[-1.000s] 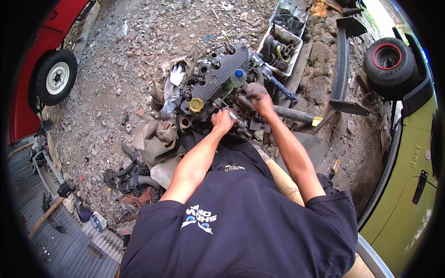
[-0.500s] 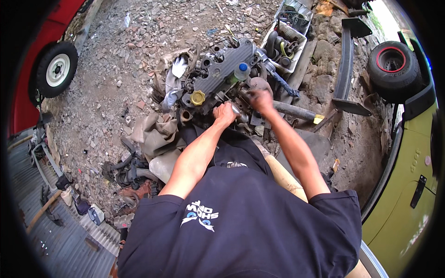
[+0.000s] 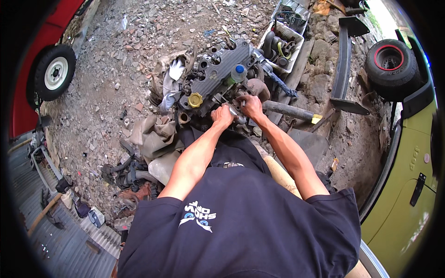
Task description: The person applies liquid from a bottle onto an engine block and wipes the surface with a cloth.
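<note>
A car engine (image 3: pixel 214 76) with a grey ribbed cover and a yellow filler cap (image 3: pixel 195 100) lies on the ground in front of me. My left hand (image 3: pixel 223 116) is closed at its near side, beside a shiny silver metal piece (image 3: pixel 238 116); what its fingers grip is hidden. Just right of it, my right hand (image 3: pixel 251 106) is closed at a rusty part of the engine, below a rounded brown housing (image 3: pixel 258 88). What lies inside its fingers is too small to name. A clear bottle with a blue cap (image 3: pixel 239 69) stands on the engine.
White gloves (image 3: pixel 176 70) and cloth lie left of the engine. A crate of parts (image 3: pixel 289 55) and a thick pipe (image 3: pixel 292 110) are to the right. Farther out are a black metal bar (image 3: pixel 344 65), a red-rimmed wheel (image 3: pixel 389 62) and a green vehicle (image 3: pixel 403 185).
My right hand, blurred before, has come left and slightly down, closer to the left hand. The left hand has stayed at nearly the same spot on the engine.
</note>
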Motion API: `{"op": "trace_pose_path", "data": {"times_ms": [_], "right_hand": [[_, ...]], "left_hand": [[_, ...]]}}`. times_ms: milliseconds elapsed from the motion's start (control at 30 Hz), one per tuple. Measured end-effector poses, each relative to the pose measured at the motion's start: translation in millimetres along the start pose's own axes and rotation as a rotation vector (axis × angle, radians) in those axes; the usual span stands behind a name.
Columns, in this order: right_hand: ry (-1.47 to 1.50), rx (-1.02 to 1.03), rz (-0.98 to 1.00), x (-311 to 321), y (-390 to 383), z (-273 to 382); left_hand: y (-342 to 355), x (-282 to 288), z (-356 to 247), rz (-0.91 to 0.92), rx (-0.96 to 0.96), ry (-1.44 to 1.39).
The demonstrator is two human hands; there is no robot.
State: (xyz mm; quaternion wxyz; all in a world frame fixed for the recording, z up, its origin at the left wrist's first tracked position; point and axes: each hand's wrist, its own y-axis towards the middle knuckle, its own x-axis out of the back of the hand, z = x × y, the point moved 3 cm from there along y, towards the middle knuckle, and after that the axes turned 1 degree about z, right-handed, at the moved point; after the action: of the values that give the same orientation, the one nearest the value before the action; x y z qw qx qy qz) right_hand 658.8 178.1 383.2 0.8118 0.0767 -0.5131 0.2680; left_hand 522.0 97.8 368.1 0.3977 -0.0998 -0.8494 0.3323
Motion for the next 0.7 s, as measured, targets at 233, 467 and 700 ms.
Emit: {"op": "trace_pose_path", "data": {"times_ms": [233,467,700], "right_hand": [[0.118,0.05,0.071,18.2,-14.5,-15.5],[0.127,0.181,-0.049,13.6,-13.4,-28.8],[0.121,-0.077,-0.014,18.3,-11.6,-19.5]], "left_hand": [[-4.7,4.7,-3.0,-0.052,0.024,-0.037],[-3.2,0.9,-3.6,-0.053,0.009,-0.063],[-3.7,3.1,1.7,-0.071,0.008,-0.04]]}}
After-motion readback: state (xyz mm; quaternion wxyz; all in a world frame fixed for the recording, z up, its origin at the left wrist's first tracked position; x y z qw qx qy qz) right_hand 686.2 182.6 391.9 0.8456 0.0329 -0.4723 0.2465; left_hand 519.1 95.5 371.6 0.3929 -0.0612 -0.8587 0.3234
